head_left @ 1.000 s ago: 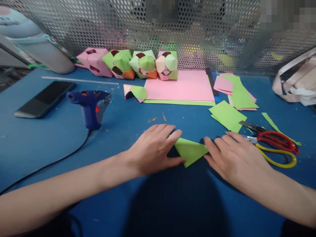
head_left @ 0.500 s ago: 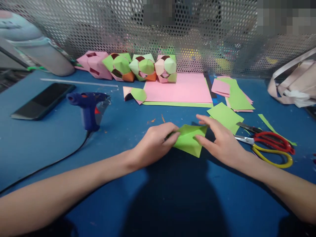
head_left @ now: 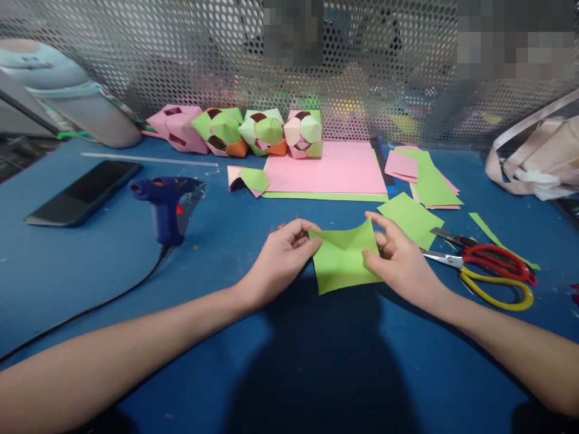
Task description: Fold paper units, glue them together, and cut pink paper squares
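1. I'm seeing thin green paper (head_left: 344, 259), square and creased, bending up over the blue table (head_left: 190, 355), left of the scissors (head_left: 456, 261).
2. My left hand (head_left: 284, 256) is pinching one top corner, fingers curled.
3. My right hand (head_left: 400, 259) is holding the other side, half open.
4. The paper is opening out from its earlier triangle.

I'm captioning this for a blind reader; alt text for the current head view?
Two bare hands, left and right, hold a creased green paper square above a blue table, with a glue gun, scissors and folded-paper models around.
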`<state>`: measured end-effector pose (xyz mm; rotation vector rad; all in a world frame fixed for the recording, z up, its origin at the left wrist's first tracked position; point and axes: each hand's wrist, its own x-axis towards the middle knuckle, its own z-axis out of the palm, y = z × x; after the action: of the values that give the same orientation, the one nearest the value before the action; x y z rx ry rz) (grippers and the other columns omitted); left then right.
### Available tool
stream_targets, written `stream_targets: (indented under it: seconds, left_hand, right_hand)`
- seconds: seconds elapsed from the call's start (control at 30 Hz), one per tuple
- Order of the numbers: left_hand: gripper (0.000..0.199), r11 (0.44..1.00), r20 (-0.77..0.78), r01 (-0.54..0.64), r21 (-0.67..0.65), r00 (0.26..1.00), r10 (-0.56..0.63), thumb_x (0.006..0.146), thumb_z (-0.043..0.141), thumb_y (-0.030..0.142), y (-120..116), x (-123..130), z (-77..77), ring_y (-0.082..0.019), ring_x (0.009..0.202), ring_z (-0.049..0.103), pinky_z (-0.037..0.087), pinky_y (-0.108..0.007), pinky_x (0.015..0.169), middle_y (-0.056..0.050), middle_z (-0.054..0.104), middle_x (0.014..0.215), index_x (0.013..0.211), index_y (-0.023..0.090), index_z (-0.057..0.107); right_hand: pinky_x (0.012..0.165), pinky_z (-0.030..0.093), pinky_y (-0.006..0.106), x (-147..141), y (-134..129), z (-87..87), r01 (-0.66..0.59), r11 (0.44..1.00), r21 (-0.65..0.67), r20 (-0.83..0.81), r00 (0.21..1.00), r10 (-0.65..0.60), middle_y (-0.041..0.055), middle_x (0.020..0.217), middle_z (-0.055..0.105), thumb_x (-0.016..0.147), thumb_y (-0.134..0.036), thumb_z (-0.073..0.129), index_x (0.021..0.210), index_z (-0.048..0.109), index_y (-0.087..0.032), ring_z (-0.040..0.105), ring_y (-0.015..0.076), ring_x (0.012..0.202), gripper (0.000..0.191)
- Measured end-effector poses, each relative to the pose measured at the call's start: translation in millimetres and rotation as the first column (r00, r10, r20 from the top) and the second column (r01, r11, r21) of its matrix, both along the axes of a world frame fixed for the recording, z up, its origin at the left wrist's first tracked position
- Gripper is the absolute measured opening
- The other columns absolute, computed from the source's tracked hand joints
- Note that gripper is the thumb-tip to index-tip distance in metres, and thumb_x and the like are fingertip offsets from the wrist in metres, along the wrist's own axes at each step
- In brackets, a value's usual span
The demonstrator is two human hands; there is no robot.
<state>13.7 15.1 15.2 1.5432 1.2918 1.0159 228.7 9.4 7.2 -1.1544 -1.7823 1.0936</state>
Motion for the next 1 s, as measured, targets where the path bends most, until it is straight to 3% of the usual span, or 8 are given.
stream_targets:
  seconds: [0.2,0.3,0.43,0.53,0.73,1.0]
  left_hand:
    - [0.010,0.993,-0.188,0.079,0.093,0.980,-0.060,0.083,0.054,0.022,6,-8,-4.7,-0.011,0.063,0.051,0.040,-0.024,0.058,0.001,0.058,0.070,0.087,0.016,0.061]
    - [0.016,0.977,-0.305,0.134,0.167,0.949,-0.078,0.086,0.051,0.021,10,-12,-6.4,-0.014,0.076,0.059,0.046,-0.027,0.070,-0.002,0.067,0.083,0.090,0.017,0.065]
    - [0.021,0.956,-0.368,0.177,0.232,0.926,-0.082,0.087,0.048,0.018,18,-17,-10.7,-0.017,0.089,0.062,0.047,-0.034,0.087,-0.003,0.070,0.090,0.089,0.018,0.069]
    - [0.024,0.934,-0.416,0.207,0.291,0.907,-0.071,0.086,0.047,0.014,23,-19,-15.3,-0.018,0.090,0.061,0.047,-0.036,0.088,-0.004,0.069,0.090,0.089,0.018,0.071]
    - [0.028,0.896,-0.568,0.281,0.343,0.822,-0.040,0.085,0.047,0.010,26,-25,-21.2,-0.020,0.089,0.058,0.047,-0.038,0.084,-0.006,0.066,0.090,0.092,0.018,0.074]
    - [0.033,0.853,-0.593,0.320,0.413,0.805,-0.015,0.083,0.043,0.003,25,-28,-21.1,-0.019,0.090,0.057,0.048,-0.037,0.083,-0.008,0.064,0.093,0.096,0.014,0.072]
  right_hand:
    - [0.077,0.056,0.034,1,-2,-9.0,0.016,0.998,0.060,0.054,0.998,-0.019,0.0076,0.105,0.067,0.087,-0.019,0.053,0.138,0.039,-0.021,0.065,0.0192,0.095,0.053]
    - [0.081,0.054,0.035,2,-2,-12.8,-0.038,0.970,0.241,0.185,0.983,-0.007,0.0070,0.109,0.067,0.089,-0.016,0.051,0.131,0.048,-0.021,0.063,0.0181,0.098,0.042]
    - [0.082,0.050,0.037,5,1,-19.9,-0.287,0.808,0.514,0.376,0.922,0.088,0.0074,0.107,0.069,0.091,-0.007,0.044,0.123,0.054,-0.018,0.059,0.0184,0.096,0.036]
    - [0.083,0.049,0.039,6,2,-22.4,-0.404,0.690,0.601,0.478,0.873,0.095,0.0094,0.112,0.069,0.090,-0.005,0.045,0.118,0.057,-0.016,0.059,0.0205,0.100,0.032]
    - [0.084,0.052,0.040,0,-1,-17.4,-0.442,0.627,0.641,0.512,0.855,0.079,0.0105,0.113,0.070,0.093,-0.010,0.047,0.111,0.063,-0.013,0.063,0.0217,0.105,0.024]
    - [0.089,0.051,0.042,0,-1,-18.3,-0.507,0.585,0.633,0.592,0.804,0.057,0.0108,0.116,0.068,0.095,-0.013,0.047,0.114,0.064,-0.010,0.060,0.0233,0.109,0.026]
